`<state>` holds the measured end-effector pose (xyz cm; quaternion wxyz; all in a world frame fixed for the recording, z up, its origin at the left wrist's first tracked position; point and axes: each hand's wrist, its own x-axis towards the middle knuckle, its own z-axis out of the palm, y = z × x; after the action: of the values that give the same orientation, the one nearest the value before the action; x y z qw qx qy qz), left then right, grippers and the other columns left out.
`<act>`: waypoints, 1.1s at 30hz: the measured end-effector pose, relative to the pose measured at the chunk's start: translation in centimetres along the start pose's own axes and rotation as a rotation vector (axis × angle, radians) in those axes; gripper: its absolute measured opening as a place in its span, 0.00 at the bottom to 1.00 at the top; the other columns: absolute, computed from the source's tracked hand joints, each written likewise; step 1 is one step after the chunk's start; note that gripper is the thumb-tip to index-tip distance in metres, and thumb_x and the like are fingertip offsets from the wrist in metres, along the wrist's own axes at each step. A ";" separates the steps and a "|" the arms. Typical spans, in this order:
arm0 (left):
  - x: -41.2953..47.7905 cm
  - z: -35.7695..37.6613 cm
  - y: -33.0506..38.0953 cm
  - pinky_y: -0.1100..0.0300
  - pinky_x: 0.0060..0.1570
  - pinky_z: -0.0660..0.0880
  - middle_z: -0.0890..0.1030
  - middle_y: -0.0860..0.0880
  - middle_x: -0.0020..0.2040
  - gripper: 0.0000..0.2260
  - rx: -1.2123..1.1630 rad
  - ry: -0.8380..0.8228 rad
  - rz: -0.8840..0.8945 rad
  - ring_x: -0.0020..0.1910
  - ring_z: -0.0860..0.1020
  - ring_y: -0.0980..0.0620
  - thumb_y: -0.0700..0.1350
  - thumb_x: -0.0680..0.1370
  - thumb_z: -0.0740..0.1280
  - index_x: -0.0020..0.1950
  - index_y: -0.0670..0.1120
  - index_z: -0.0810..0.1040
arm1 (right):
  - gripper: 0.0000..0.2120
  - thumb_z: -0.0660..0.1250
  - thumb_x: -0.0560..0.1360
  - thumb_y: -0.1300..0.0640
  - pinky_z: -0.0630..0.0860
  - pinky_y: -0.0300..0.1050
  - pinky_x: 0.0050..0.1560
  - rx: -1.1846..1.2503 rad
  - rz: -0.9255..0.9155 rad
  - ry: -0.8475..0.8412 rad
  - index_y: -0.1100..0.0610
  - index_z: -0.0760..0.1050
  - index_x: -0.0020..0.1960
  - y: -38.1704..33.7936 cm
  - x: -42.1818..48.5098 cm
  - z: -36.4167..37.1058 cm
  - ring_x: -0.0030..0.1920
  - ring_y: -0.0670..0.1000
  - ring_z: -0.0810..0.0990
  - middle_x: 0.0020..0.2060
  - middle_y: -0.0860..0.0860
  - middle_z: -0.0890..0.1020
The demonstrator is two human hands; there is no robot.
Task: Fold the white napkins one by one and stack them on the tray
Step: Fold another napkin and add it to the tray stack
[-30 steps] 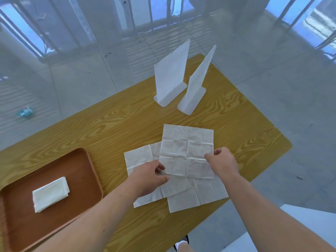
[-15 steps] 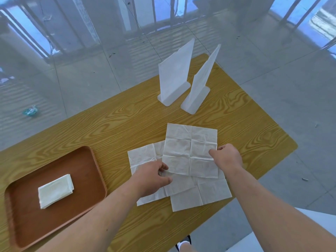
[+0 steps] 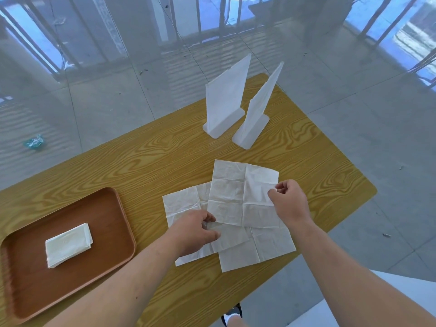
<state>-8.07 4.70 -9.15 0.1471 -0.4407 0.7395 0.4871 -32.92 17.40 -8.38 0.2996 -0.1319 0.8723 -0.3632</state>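
The wooden table spreads under both hands. A brown tray sits well left of the left fingers, with a folded napkin lying in it. A wide stand and a narrow stand rise beyond the fingertips. Between the hands, the top napkin lies open over a left napkin and a near napkin. The right hand pinches the top napkin's right edge with thumb and curled fingers. The left hand pinches its near-left corner.

One head-worn wide-angle view looks forward and steeply down from above and behind the fingers, near them; past the fingers lie the table and floor.
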 end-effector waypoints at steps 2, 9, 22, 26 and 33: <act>-0.1 0.0 0.0 0.62 0.50 0.79 0.81 0.56 0.52 0.22 -0.005 -0.001 0.002 0.52 0.81 0.57 0.57 0.76 0.77 0.68 0.54 0.79 | 0.10 0.70 0.75 0.54 0.73 0.44 0.34 -0.010 -0.013 0.047 0.51 0.74 0.55 -0.1 -0.2 0.0 0.37 0.48 0.78 0.40 0.47 0.79; -0.2 0.1 -0.4 0.60 0.54 0.78 0.78 0.60 0.55 0.23 -0.030 -0.016 0.001 0.55 0.79 0.59 0.59 0.76 0.76 0.68 0.56 0.79 | 0.21 0.67 0.77 0.53 0.75 0.46 0.49 -0.097 -0.065 0.011 0.50 0.74 0.70 0.2 -0.3 0.2 0.55 0.47 0.80 0.57 0.42 0.80; -0.4 -0.1 -0.3 0.63 0.50 0.76 0.80 0.61 0.55 0.18 -0.007 0.004 0.014 0.55 0.80 0.60 0.58 0.78 0.74 0.66 0.57 0.79 | 0.13 0.66 0.79 0.59 0.68 0.43 0.27 -0.072 -0.072 -0.178 0.52 0.83 0.61 -0.2 -0.4 0.4 0.25 0.45 0.68 0.31 0.46 0.77; -1.1 -0.9 0.1 0.64 0.43 0.78 0.83 0.62 0.53 0.07 -0.035 0.178 0.063 0.47 0.82 0.62 0.57 0.81 0.70 0.58 0.60 0.80 | 0.11 0.67 0.80 0.62 0.66 0.44 0.28 0.068 -0.218 -0.132 0.52 0.86 0.56 -2.5 -1.8 -0.6 0.25 0.47 0.66 0.23 0.40 0.76; -1.9 -5.8 1.4 0.55 0.63 0.75 0.76 0.56 0.71 0.30 -0.237 0.307 0.161 0.68 0.76 0.57 0.65 0.72 0.77 0.70 0.60 0.72 | 0.15 0.64 0.81 0.67 0.75 0.40 0.39 0.514 -0.163 -0.414 0.52 0.85 0.47 -9.4 -3.9 -1.9 0.41 0.48 0.78 0.39 0.47 0.83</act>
<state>-6.89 0.96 -4.31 -0.0595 -0.4633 0.7237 0.5080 -30.89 13.58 1.01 0.4639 -0.1923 0.6594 -0.5595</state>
